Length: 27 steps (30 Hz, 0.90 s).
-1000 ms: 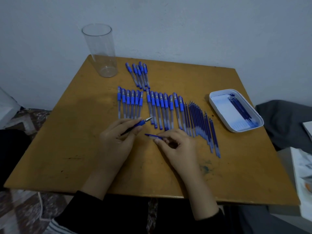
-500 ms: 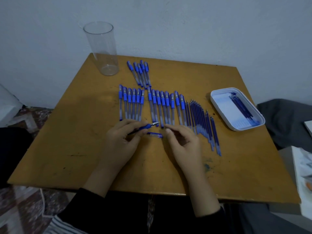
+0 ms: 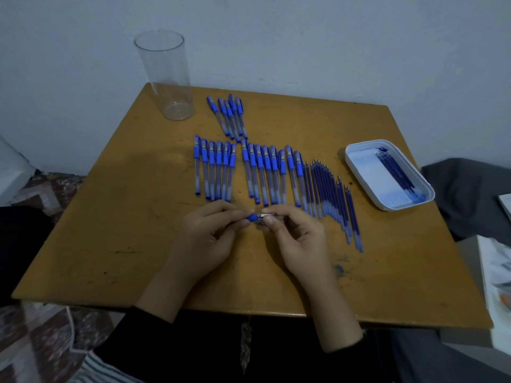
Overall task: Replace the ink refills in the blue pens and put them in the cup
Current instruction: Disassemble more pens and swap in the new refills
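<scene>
A blue pen [image 3: 255, 217] lies level between both hands, just above the wooden table [image 3: 138, 217]. My left hand [image 3: 206, 239] pinches its blue grip end. My right hand [image 3: 298, 239] pinches the other end, which its fingers hide. Behind the hands lie rows of several capped blue pens [image 3: 265, 172], with a smaller bunch of pens [image 3: 228, 114] further back. A fan of bare blue refills [image 3: 329, 192] lies to their right. The clear plastic cup [image 3: 166, 76] stands empty at the table's back left corner.
A white tray [image 3: 367, 172] at the right holds several refills along its right side. Blue ink stains [image 3: 340, 269] mark the table near my right wrist. A grey cloth [image 3: 467, 194] and papers [image 3: 497, 272] lie off the table's right edge.
My right hand has picked up the short piece that lay on the table and brought it to the pen tip in my left hand. Both hands have come together.
</scene>
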### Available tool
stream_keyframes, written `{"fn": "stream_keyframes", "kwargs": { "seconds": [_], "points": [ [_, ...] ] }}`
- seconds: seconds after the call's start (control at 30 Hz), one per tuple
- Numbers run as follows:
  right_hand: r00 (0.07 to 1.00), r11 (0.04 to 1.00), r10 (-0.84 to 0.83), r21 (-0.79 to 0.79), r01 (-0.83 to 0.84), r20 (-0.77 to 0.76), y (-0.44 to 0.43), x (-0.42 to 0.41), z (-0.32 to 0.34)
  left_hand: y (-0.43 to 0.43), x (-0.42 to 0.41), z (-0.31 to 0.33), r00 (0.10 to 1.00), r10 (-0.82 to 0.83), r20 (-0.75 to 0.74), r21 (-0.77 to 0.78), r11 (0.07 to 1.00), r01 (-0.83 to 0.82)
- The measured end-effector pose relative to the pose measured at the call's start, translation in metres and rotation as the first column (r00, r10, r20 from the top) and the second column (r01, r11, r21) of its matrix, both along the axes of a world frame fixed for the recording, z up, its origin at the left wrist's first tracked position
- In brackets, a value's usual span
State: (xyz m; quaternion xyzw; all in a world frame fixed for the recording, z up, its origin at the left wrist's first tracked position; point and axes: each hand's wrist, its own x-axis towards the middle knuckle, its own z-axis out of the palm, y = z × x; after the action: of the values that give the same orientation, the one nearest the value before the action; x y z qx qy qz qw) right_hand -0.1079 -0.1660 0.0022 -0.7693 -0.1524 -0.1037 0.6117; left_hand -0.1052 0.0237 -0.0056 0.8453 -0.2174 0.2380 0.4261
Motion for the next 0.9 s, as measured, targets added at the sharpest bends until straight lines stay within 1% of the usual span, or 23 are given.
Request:
{"fn": "stream_keyframes", "kwargs": {
  "seconds": [0.13, 0.2, 0.27, 0.33, 0.43, 0.5, 0.57, 0.63, 0.7, 0.77, 0.8, 0.83, 0.9],
  "points": [
    [0.998, 1.0, 0.022, 0.006, -0.023, 0.066, 0.001, 0.001, 0.0027, -0.0007, -0.0009, 0.0021, 1.0, -0.014, -0.013, -0.034, 0.999, 0.013],
    [1.0, 0.999, 0.002, 0.049, -0.002, 0.017, 0.0028, 0.0013, 0.0041, 0.0001, -0.0005, 0.0028, 0.999, -0.025, -0.022, -0.028, 0.999, 0.024],
    [1.0, 1.0, -0.021, 0.015, 0.021, -0.015, 0.0042, 0.0021, 0.0035, 0.0009, -0.0002, 0.0021, 0.999, -0.027, -0.035, -0.02, 0.999, 0.026],
    [1.0, 0.999, -0.01, -0.041, 0.01, 0.008, 0.0038, 0.0029, 0.0012, 0.001, -0.0003, 0.0021, 0.999, -0.025, -0.04, 0.002, 1.0, 0.025],
    [0.998, 0.999, 0.048, -0.008, -0.047, 0.036, 0.0014, 0.0032, -0.0013, 0.0007, -0.0009, 0.0026, 0.999, -0.032, -0.035, 0.002, 0.999, 0.032],
    [0.999, 0.999, 0.033, 0.003, -0.033, -0.024, 0.0028, 0.002, -0.0005, 0.0009, -0.001, 0.0029, 0.999, -0.026, -0.035, -0.001, 1.0, 0.026],
    [0.999, 0.999, 0.008, -0.053, -0.01, -0.04, 0.0044, 0.002, 0.0007, 0.0011, -0.0015, 0.0028, 0.999, -0.013, -0.04, 0.01, 1.0, 0.013],
    [1.0, 0.997, 0.011, -0.072, -0.012, -0.015, 0.0031, 0.0021, 0.0011, 0.0003, -0.0024, 0.0039, 0.999, -0.012, -0.046, 0.034, 0.999, 0.013],
    [0.999, 0.999, 0.032, -0.021, -0.033, -0.008, 0.001, 0.0018, 0.0007, 0.0002, -0.0026, 0.0049, 0.999, -0.014, -0.039, 0.044, 0.999, 0.015],
    [0.996, 0.999, 0.035, 0.043, -0.031, -0.081, 0.0012, 0.0004, 0.0013, 0.0004, -0.0026, 0.0053, 0.999, 0.0, -0.036, 0.062, 0.998, 0.002],
    [0.993, 0.999, 0.027, 0.05, -0.021, -0.119, 0.0024, 0.0, 0.0019, 0.0005, -0.0028, 0.0054, 0.999, 0.01, -0.036, 0.077, 0.997, -0.007],
    [0.993, 1.0, 0.013, 0.023, -0.011, -0.119, 0.0033, 0.0003, 0.002, 0.0004, -0.0033, 0.0056, 0.999, 0.015, -0.038, 0.088, 0.996, -0.012],
    [0.998, 0.999, 0.011, -0.04, -0.014, -0.069, 0.0028, 0.0007, 0.0022, 0.0004, -0.0037, 0.0058, 0.999, 0.013, -0.049, 0.096, 0.995, -0.008]
  ]
}}
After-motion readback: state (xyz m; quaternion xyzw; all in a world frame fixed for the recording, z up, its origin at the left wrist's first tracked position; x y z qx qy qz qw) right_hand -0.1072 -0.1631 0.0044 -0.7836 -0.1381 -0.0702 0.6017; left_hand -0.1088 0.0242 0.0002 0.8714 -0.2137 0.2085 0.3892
